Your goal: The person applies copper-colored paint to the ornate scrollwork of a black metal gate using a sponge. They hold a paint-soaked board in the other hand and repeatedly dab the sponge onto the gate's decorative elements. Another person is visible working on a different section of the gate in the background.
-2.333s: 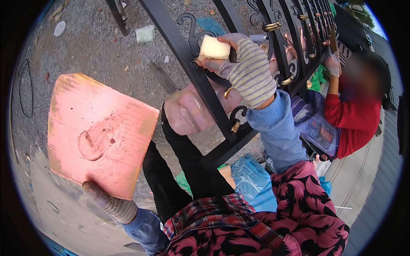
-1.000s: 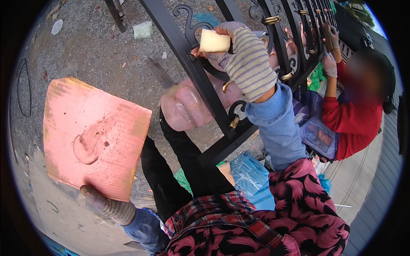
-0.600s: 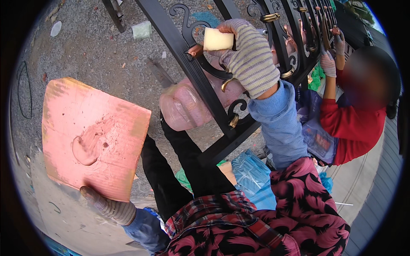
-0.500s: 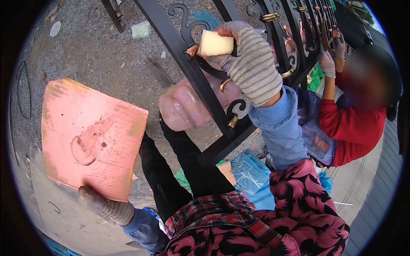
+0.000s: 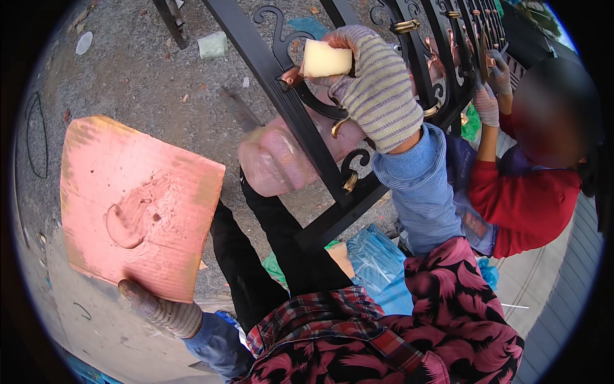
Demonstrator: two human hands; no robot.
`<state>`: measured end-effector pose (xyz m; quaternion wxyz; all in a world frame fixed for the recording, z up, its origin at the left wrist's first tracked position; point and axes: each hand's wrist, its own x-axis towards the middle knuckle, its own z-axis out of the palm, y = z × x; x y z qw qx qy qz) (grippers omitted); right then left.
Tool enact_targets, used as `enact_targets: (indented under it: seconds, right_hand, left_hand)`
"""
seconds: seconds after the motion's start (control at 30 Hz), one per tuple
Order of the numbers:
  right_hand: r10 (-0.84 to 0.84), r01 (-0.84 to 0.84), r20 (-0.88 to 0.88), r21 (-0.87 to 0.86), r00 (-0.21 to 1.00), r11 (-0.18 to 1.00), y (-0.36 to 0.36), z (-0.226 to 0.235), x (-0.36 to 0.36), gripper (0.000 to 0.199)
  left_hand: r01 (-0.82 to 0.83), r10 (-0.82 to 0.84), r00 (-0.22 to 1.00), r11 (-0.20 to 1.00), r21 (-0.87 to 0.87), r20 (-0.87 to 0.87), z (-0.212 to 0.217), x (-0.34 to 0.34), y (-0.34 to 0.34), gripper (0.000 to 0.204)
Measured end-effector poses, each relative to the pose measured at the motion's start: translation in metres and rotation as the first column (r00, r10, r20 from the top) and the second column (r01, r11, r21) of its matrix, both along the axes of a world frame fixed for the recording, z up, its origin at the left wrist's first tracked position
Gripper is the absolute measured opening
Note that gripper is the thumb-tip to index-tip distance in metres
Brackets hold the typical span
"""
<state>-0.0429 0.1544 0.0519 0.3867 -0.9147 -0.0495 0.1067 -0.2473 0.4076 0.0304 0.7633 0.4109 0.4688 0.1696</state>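
Observation:
My left hand (image 5: 160, 310), in a striped knit glove, grips the near edge of a cardboard sheet (image 5: 173, 249) coated pink, its thumb on top. A smeared mound of wet pink paint or paste (image 5: 128, 224) lies on the sheet. My right hand (image 5: 377, 83), gloved alike, pinches a pale yellow sponge block (image 5: 327, 59). It is at a black metal railing (image 5: 288, 109) with scrolls and gold-coloured collars. The sponge is beside a copper-coloured ornament (image 5: 290, 77) on a scroll; whether they touch I cannot tell.
A pink plastic-wrapped bundle (image 5: 278, 160) lies beneath the railing. To the right, a co-worker in a red sleeve (image 5: 518, 198) has gloved hands on the same railing. Blue plastic sheeting (image 5: 380, 262) lies by my legs. A pale foam piece (image 5: 212, 45) is on the gritty ground.
The sponge in my right hand has shifted slightly up and to the right along the ornament. The co-worker's hands and head have moved a little. My left hand stays nearly still.

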Motion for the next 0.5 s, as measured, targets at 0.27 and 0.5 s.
enact_targets:
  seconds: [0.27,0.5]
  right_hand:
    - [0.131,-0.123,0.129,-0.066,0.983,0.99,-0.006,-0.006,0.005,0.041]
    - [0.29,-0.199,0.298,-0.299,0.91,0.933,-0.018,-0.011,0.014,0.042]
  left_hand:
    - [0.028,-0.024,0.998,0.997,0.071,-0.05,0.001,0.003,-0.002,0.063]
    - [-0.012,0.019,0.997,0.995,0.097,-0.071,0.006,0.01,-0.011,0.063]
